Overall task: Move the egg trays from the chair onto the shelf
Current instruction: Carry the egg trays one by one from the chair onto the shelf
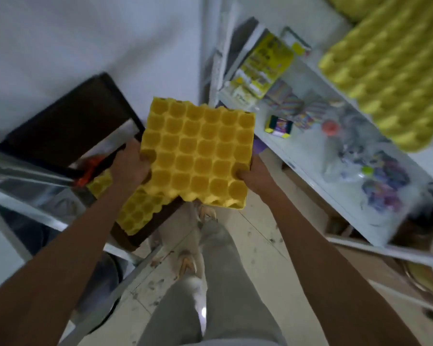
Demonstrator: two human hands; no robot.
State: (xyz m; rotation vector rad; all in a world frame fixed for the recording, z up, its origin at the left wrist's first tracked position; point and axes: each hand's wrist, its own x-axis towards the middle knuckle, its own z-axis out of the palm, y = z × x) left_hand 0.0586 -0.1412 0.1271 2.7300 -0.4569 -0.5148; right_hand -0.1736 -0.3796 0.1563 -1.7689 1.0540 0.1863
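Observation:
I hold a yellow egg tray (198,153) in the air in front of me, its cups facing up and empty. My left hand (130,163) grips its left edge and my right hand (254,177) grips its right edge near the front corner. Below it, more yellow egg trays (138,211) lie on the dark brown chair (68,128), partly hidden by the held tray and my left arm. On the white shelf (310,171) to the right, a stack of yellow egg trays (390,71) sits on an upper level.
The lower shelf level holds yellow boxes (263,66), colourful packets (293,106) and plastic bags (375,176). A metal rack (23,181) stands at the left beside the chair. An orange object (90,168) lies by the chair. My legs stand on the tiled floor (255,231).

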